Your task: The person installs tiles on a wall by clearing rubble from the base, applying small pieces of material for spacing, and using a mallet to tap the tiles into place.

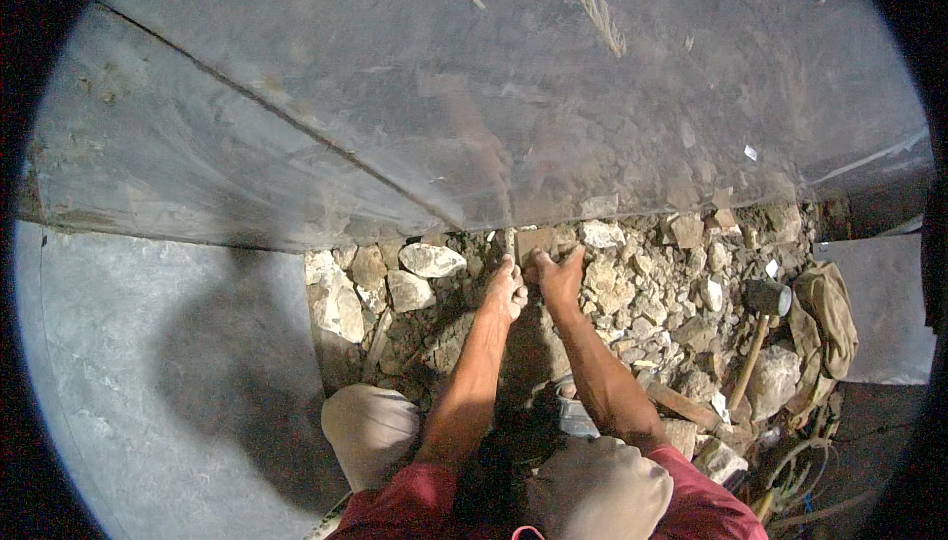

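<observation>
My left hand [507, 289] is closed, with a thin pale strip [511, 242] rising from its fingertips toward the grey sheet. Close beside it, my right hand [560, 275] has its thumb and fingers bent against a flat brown piece [536, 240], which looks like stone or tile. Both hands are low over the rubble, at the foot of the smooth grey sheet [395, 96]. Whitish stones [433, 261] lie to the left of the hands. Part of the fingers and the lower ends of both held pieces are hidden.
Loose rubble [642, 293] spreads right of my hands. Farther right rest a hammer [750, 357] with a wooden handle, a crumpled tan cloth [828, 313] and a coil [798, 471]. A grey panel [178, 343] covers the left. My knees [370, 431] are bent close to the work.
</observation>
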The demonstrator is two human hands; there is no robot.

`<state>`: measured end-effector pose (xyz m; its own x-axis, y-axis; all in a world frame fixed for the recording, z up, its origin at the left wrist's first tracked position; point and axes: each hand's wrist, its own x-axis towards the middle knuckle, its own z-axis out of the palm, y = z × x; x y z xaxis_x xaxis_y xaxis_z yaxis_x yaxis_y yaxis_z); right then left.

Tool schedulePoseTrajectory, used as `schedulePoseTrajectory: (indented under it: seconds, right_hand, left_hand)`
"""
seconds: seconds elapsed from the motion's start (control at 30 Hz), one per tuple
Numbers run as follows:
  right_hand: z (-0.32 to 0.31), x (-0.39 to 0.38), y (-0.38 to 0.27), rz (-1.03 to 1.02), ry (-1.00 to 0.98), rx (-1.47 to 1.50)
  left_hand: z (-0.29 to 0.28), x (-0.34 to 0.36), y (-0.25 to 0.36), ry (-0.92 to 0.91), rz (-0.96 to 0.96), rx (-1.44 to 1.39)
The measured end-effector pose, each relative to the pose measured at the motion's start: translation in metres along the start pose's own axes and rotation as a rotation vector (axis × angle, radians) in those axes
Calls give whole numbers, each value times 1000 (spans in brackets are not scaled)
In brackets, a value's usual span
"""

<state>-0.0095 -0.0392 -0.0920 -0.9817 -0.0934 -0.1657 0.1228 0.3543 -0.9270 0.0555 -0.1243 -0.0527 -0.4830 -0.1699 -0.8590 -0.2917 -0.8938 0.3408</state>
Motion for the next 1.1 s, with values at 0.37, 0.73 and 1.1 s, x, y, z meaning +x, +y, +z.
schedulePoseTrajectory:
  seconds: [0.37, 0.73, 1.1]
  right_hand:
    - [5, 1, -27, -182, -116, -398]
    - [-10, -5, -46, 48, -322, 55]
    - [12, -7, -12, -31, -99, 78]
  left_hand:
    - [-3, -5, -2, 110, 12, 28]
    - [-3, -4, 0, 8, 3, -27]
    - [9, -12, 1, 163, -7, 84]
